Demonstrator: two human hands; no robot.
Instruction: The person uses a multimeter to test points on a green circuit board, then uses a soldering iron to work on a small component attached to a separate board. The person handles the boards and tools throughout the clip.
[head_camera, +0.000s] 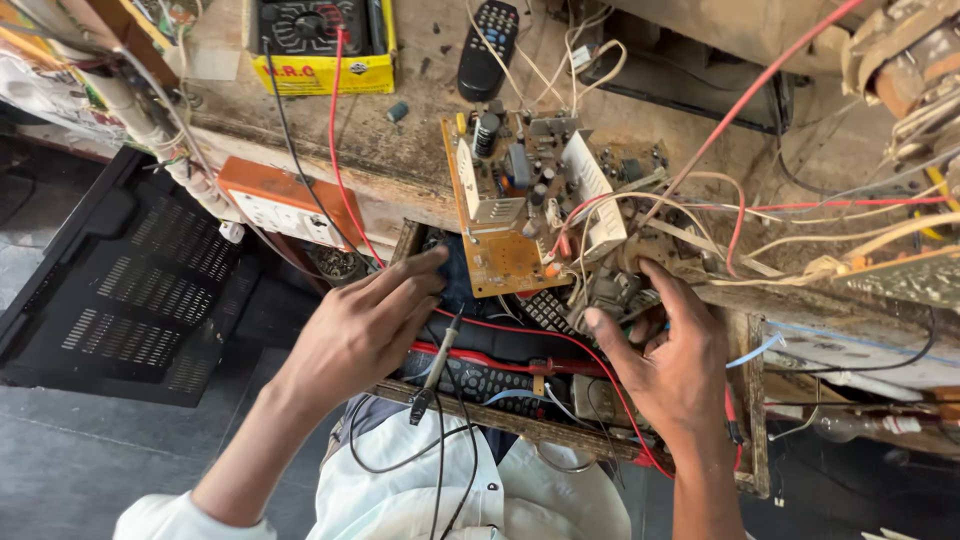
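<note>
Hands work at a circuit board on a cluttered tabletop (400, 170).
Left hand (365, 325) lies open, fingertips reaching under the orange circuit board (510, 215) at the edge; right hand (675, 355) grips the wired component (610, 285) beside it, above an open drawer (755, 400).

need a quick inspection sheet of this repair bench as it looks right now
surface: worn, stained wooden bench.
job's things: orange circuit board overhangs the bench edge above an open drawer; soldering iron lies by the left hand.
clutter: remote, yellow-cased meter, more remotes in the drawer.
grippers: left hand touches the board's lower left edge; right hand grips parts at its lower right.
cables: red wire and pale wires tangled.
surroundings: black vented cover on the floor.
</note>
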